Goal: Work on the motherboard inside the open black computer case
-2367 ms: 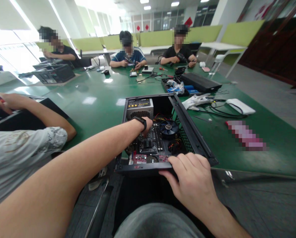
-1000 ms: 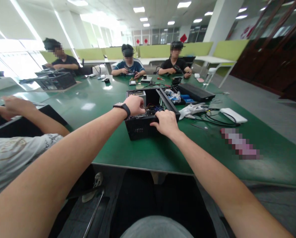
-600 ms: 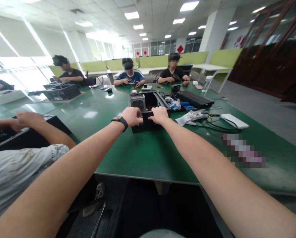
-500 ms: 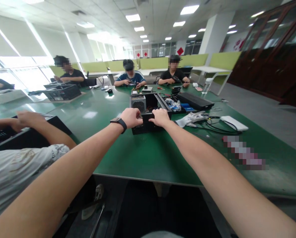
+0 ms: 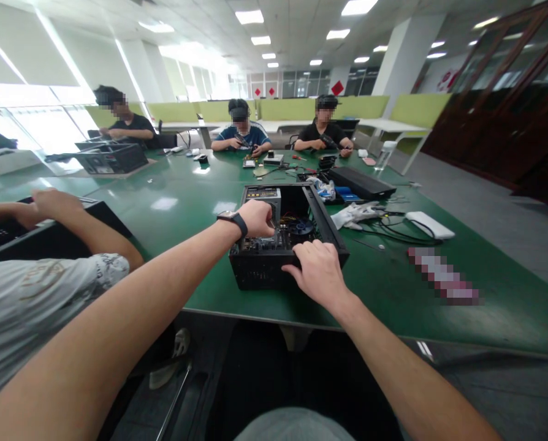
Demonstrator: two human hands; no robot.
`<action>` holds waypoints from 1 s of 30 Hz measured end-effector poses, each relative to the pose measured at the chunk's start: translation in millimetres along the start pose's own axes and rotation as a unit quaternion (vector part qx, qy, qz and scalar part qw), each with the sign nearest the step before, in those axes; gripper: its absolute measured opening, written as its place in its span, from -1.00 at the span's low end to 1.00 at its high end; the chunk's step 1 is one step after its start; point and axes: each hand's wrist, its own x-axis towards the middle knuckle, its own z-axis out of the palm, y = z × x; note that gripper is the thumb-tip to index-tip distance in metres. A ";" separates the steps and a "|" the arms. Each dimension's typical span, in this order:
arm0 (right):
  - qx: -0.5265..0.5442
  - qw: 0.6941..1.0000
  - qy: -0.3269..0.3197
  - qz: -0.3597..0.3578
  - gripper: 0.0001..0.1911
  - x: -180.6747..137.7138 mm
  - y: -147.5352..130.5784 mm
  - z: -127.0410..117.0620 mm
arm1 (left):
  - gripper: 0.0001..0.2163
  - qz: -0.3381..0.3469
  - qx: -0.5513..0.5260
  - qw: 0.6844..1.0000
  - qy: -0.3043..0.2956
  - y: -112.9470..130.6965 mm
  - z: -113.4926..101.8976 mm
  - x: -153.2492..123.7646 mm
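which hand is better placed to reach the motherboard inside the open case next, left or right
The left, most likely. The left hand is over the open case, near the motherboard. The right hand grips the near rim, thumb outside, and looks better placed for steadying the case.

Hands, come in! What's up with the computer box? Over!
Left hand pinching something small over open black case. Right hand on its near rim. Left hand partly hides case's inside.

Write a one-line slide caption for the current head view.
Left grip over an open computer case on a green table, apparently pinching something small; right grip on the case's near edge.
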 end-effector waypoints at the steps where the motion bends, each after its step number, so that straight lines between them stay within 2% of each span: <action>1: 0.006 1.000 0.000 -0.001 -0.70 -13.7 -3.6 -6.6 | -0.71 0.017 0.014 1.000 -0.022 4.4 5.1 -1.1; 4: 0.027 1.000 -0.001 -0.003 -0.72 -49.4 -12.4 -23.4 | -0.71 0.057 0.049 0.992 -0.097 19.7 18.9 -3.9; 8: 0.083 0.997 0.007 0.002 -0.77 -84.7 -20.8 -38.9 | -0.64 0.076 0.091 0.974 -0.193 43.1 28.7 -4.9; 14: 0.125 0.992 0.028 0.008 -0.84 -117.3 -28.5 -51.6 | -0.63 0.087 0.124 0.949 -0.277 65.4 40.6 -6.6; 20: 0.134 0.990 0.030 0.018 -0.84 -123.0 -30.3 -50.8 | -0.56 0.076 0.122 0.938 -0.316 68.9 51.1 -10.5; 30: 0.133 0.990 0.036 0.023 -0.83 -123.9 -31.1 -50.2 | -0.44 0.061 0.134 0.933 -0.327 66.7 59.7 -3.4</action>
